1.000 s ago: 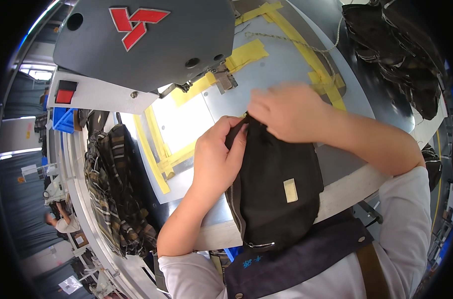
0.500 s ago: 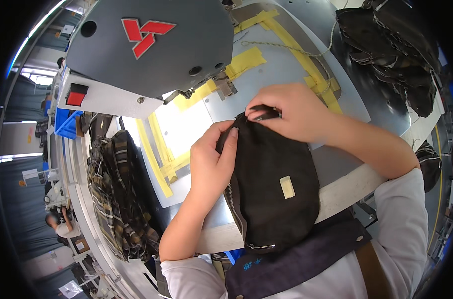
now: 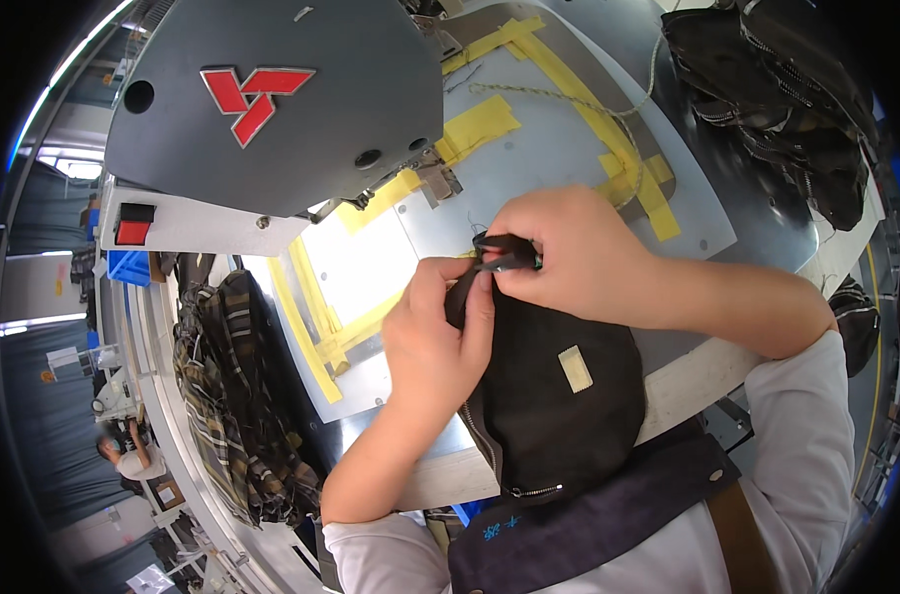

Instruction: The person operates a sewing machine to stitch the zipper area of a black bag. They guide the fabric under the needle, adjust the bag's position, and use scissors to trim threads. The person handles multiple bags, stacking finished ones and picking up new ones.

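A dark zippered fabric bag (image 3: pixel 569 426) lies over the table's front edge, its lower end toward my body. On it are a small pale patch (image 3: pixel 575 368) and a metal zipper (image 3: pixel 485 436) along the left side. My left hand (image 3: pixel 430 337) is closed in a pinch on the bag's upper edge, thumb on top. Black thread snips (image 3: pixel 511 253) are in my closed right hand (image 3: pixel 594 262), their tips at that edge beside my left fingertips. Fine loose threads stick up there. What lies between the blades is hidden.
A dark grey sewing machine head (image 3: pixel 361 59) stands at the upper left, its metal foot (image 3: pixel 438 180) beyond my hands. Plaid fabric pieces (image 3: pixel 237 396) hang at left; dark zippered pieces (image 3: pixel 782 109) are piled at far right. A cord (image 3: pixel 559 96) crosses the taped work plate.
My right hand has moved down and closer to my left, bringing the snips to the bag's upper edge. My left hand has shifted slightly right and down, and the bag's top edge is folded up.
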### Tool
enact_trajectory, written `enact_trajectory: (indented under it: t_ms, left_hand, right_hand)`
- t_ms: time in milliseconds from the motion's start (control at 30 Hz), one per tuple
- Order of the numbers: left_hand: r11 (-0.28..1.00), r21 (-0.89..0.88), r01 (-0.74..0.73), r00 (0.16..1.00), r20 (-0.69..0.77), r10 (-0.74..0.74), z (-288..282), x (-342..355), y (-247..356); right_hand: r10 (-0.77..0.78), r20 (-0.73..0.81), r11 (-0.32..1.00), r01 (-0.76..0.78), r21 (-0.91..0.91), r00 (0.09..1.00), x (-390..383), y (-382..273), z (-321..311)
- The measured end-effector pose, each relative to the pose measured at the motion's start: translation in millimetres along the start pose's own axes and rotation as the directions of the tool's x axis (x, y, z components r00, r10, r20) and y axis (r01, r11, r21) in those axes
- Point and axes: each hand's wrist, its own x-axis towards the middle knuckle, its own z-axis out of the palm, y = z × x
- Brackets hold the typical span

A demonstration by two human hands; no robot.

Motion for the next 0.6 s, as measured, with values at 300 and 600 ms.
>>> enact_trajectory:
  t_ms: [300,600]
  left_hand:
    - [0.947,-0.264,0.18,0.98,0.13,-0.15,-11,11,-6]
    - [0.891,-0.375,0.255,0.966,0.055,-0.253,1,6,-12]
  right_hand:
    - [-0.048,-0.032,0.998,0.05,0.047,0.998,-5,-1,10]
    - [0.318,0.298,0.772,-0.429,0.469,0.9,4,-14,-19]
